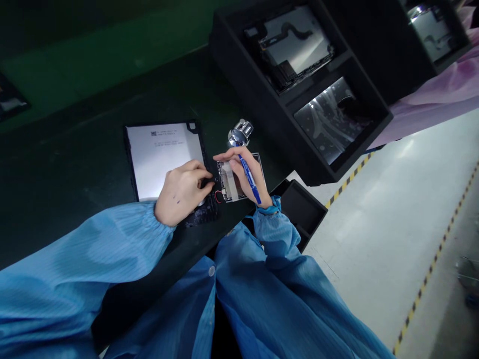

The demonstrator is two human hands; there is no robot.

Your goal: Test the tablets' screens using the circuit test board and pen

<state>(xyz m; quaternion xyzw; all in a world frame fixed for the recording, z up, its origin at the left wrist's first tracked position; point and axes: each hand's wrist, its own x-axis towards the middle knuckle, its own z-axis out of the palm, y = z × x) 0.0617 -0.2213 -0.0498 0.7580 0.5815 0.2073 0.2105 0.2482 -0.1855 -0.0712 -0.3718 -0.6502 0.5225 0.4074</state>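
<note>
A tablet's inner body (pixel 160 154), with a large silver battery plate and a black frame, lies flat on the dark table. My left hand (pixel 183 192) rests over its right lower edge, thumb and fingertips pinched together; what is between them is too small to tell. My right hand (pixel 250 174) grips a blue pen (pixel 249 177), which lies slanted across it. Beneath that hand is a flat panel (pixel 232 184) with a circuit strip and a pale tape, close beside the tablet body. A short red wire (pixel 217 197) shows between the two parts.
Just beyond my right hand stands a shiny metal object (pixel 240 132). A black compartment box (pixel 258 82) with tablet parts inside stands at the upper right. Below it sits a smaller black tray (pixel 303 209). A person's pink sleeve (pixel 430 99) is at the far right.
</note>
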